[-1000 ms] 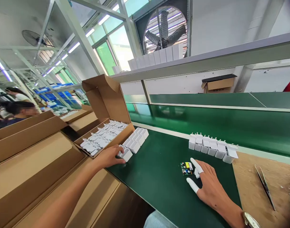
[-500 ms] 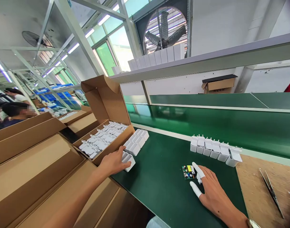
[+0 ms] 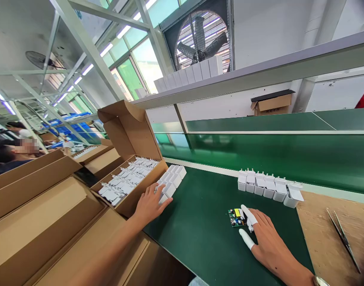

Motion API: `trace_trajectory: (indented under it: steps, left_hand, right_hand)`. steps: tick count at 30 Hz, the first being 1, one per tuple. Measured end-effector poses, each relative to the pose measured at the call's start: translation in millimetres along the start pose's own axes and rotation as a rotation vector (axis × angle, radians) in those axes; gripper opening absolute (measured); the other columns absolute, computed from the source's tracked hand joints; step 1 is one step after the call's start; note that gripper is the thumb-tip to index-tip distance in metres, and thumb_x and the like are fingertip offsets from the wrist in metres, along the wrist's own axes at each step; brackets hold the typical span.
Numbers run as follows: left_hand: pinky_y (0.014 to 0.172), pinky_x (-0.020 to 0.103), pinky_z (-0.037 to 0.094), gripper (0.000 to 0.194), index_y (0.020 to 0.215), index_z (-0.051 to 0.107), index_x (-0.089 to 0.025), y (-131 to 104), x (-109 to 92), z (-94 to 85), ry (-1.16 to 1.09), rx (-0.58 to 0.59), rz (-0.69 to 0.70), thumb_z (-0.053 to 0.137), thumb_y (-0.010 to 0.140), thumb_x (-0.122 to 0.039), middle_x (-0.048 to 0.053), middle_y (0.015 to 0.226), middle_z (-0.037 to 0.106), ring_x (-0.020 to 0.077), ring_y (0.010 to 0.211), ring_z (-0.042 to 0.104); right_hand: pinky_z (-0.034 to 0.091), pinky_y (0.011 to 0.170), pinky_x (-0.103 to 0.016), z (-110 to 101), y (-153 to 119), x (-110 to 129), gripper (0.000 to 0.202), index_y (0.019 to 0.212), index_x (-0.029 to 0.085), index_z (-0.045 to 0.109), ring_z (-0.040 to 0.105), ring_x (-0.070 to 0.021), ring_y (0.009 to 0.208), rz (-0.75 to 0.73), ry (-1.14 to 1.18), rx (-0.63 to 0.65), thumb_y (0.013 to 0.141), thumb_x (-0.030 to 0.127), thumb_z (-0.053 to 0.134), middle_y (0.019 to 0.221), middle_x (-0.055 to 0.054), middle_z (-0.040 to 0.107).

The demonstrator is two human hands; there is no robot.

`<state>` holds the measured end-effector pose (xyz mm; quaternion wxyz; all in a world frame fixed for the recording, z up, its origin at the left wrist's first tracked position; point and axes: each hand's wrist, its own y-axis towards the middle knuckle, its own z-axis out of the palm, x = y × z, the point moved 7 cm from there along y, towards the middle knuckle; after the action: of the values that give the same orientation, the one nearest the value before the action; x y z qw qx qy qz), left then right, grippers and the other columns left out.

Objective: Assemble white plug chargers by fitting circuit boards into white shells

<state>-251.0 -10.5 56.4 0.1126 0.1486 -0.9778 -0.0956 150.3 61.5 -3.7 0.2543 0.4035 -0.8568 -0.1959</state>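
Note:
My left hand rests against the near end of a block of white plastic housings, its thumb and fingers spread, touching the closest ones. Part of those near housings is hidden under the fingers. On the right, my right hand, with white finger cots on the thumb and index finger, lies palm-down with the two apart. Its index finger touches the white end of a small circuit board with a yellow component, lying on the green mat. The other right fingers are partly hidden.
An open carton of white parts stands beside the housings. Behind the board is a row of white housings with pronged tops. Tweezers lie on a wooden board. More cartons fill the left; people sit beyond.
My left hand has moved away from me with the near housings, and the gap between them and the rest of the block has closed. My right hand and the circuit board stay put.

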Motion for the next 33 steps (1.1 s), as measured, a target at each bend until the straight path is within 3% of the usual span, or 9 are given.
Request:
trace_trajectory:
  steps: [5,9,12,15,18,21,26,30,33]
  left_hand:
    - [0.079,0.037,0.057,0.035,0.113,0.064,-0.02,13.8,-1.4,14.1,-0.012,-0.046,-0.028,0.04,0.104,-0.043,0.015,0.124,0.061,0.0285,0.106,0.065]
    - [0.075,0.036,0.055,0.032,0.091,0.066,-0.02,6.3,-11.6,7.8,-0.005,-0.057,0.001,0.041,0.103,-0.035,0.012,0.109,0.064,0.0273,0.097,0.065]
    - [0.072,0.035,0.055,0.036,0.091,0.067,-0.021,-5.9,-35.7,-0.8,-0.032,-0.041,0.092,0.038,0.104,-0.037,0.012,0.106,0.065,0.0278,0.098,0.063]
    - [0.08,0.038,0.055,0.039,0.098,0.069,-0.021,-3.6,-70.9,-6.6,-0.077,-0.027,0.189,0.036,0.105,-0.04,0.012,0.109,0.066,0.0285,0.102,0.062]
    - [0.089,0.043,0.054,0.04,0.104,0.07,-0.02,21.4,-103.7,-7.2,-0.116,-0.027,0.228,0.035,0.105,-0.04,0.015,0.113,0.066,0.031,0.106,0.06]
    - [0.09,0.048,0.053,0.041,0.108,0.071,-0.019,56.1,-123.5,-4.3,-0.14,-0.038,0.203,0.035,0.105,-0.038,0.018,0.115,0.065,0.034,0.108,0.059]
    - [0.09,0.05,0.051,0.041,0.11,0.071,-0.018,91.9,-130.2,4.8,-0.155,-0.052,0.12,0.036,0.103,-0.037,0.02,0.117,0.065,0.0353,0.11,0.057]
    - [0.085,0.048,0.053,0.041,0.109,0.07,-0.017,98.2,-126.6,13.6,-0.159,-0.046,0.054,0.036,0.103,-0.037,0.021,0.117,0.065,0.0356,0.11,0.058]
    - [0.084,0.048,0.053,0.041,0.106,0.07,-0.015,98.3,-123.6,10.8,-0.169,-0.056,0.027,0.037,0.103,-0.039,0.021,0.115,0.064,0.0359,0.109,0.058]
  right_hand:
    - [0.058,0.098,-0.047,-1.9,1.0,-0.1,0.065,0.161,0.02,0.027,0.067,-0.0313,0.119,0.003,-0.023,0.018,0.098,0.02,0.047,0.132,-0.015,0.069]
    - [0.059,0.098,-0.048,-0.2,1.0,-0.4,0.059,0.156,0.017,0.036,0.067,-0.0322,0.12,0.012,-0.035,0.03,0.098,0.02,0.046,0.132,-0.016,0.069]
    - [0.059,0.097,-0.05,4.3,-0.5,-0.7,0.052,0.15,0.015,0.042,0.067,-0.0333,0.119,0.005,-0.038,0.015,0.098,0.019,0.045,0.131,-0.017,0.069]
    - [0.059,0.098,-0.052,10.8,-3.5,-3.8,0.048,0.146,0.016,0.047,0.066,-0.0345,0.12,0.01,-0.029,0.017,0.097,0.02,0.046,0.132,-0.017,0.068]
    - [0.058,0.099,-0.053,16.2,-7.5,-11.0,0.05,0.148,0.018,0.045,0.065,-0.0345,0.123,0.043,-0.009,0.037,0.098,0.022,0.046,0.136,-0.016,0.066]
    - [0.059,0.098,-0.052,19.4,-11.5,-19.1,0.057,0.153,0.023,0.038,0.065,-0.0341,0.124,0.065,0.018,0.048,0.097,0.024,0.048,0.137,-0.015,0.065]
    - [0.061,0.093,-0.052,27.8,-16.7,-31.8,0.064,0.156,0.029,0.036,0.067,-0.0353,0.12,0.073,0.037,0.043,0.095,0.03,0.052,0.132,-0.013,0.067]
    - [0.063,0.086,-0.053,41.1,-21.8,-42.0,0.063,0.155,0.03,0.039,0.067,-0.0376,0.117,0.094,0.024,0.038,0.094,0.038,0.053,0.13,-0.013,0.068]
    - [0.063,0.087,-0.053,49.4,-25.8,-46.0,0.061,0.153,0.03,0.041,0.066,-0.0379,0.12,0.1,0.032,0.046,0.094,0.04,0.054,0.133,-0.014,0.067]
